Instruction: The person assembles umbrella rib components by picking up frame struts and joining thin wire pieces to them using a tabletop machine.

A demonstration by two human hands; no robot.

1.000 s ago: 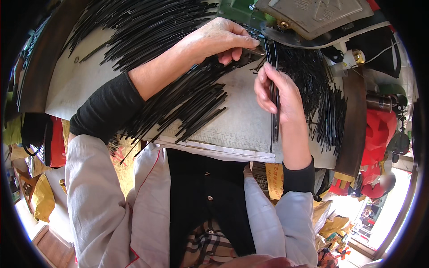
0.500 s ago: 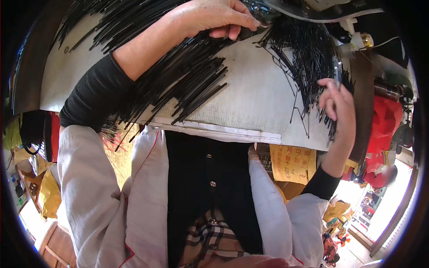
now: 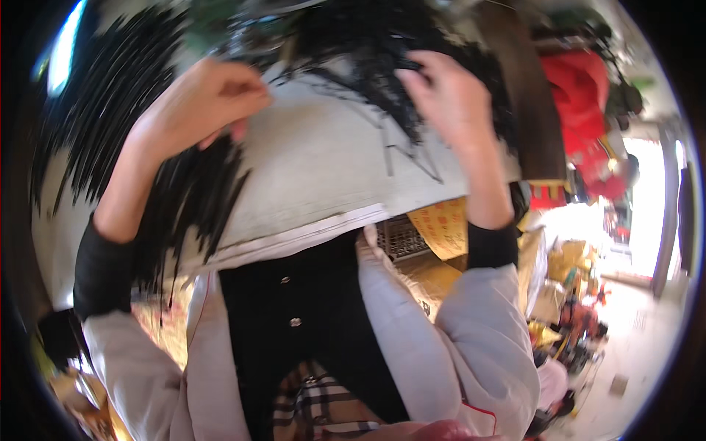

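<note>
Clock read from mid-view, 12 at top. Left hand (image 3: 198, 106) between 10 and 11, over the inner side of a spread of slender black rods (image 3: 110, 117); thumb and fingers drawn close together, tips toward 2. Motion blur: cannot tell whether it holds a rod. Right hand (image 3: 452, 95) at 1, beside and partly over a tangled heap of thin black strips (image 3: 360, 66); thumb and forefinger slightly parted, something dark showing between. Cannot tell if it is gripped or simply lies behind.

Rods fan out around 10, mostly side by side, lower ends slanting toward 8. Heap runs from 12 to past 1, a few bent strands straggling onto the bare pale worktop (image 3: 309, 162) between the hands. White edging (image 3: 294, 239) along the worktop's near side. Dark brown beam (image 3: 526, 95) at 2, just beyond the heap; red bag (image 3: 577, 95) past it. Blurred green shape (image 3: 213, 22) at 11.

Black cuffs (image 3: 103, 272) on both forearms, pale grey sleeves (image 3: 489, 309) below. Yellow printed sheet (image 3: 441, 228) between 3 and 4, dark mesh crate (image 3: 401, 242) beside it.
</note>
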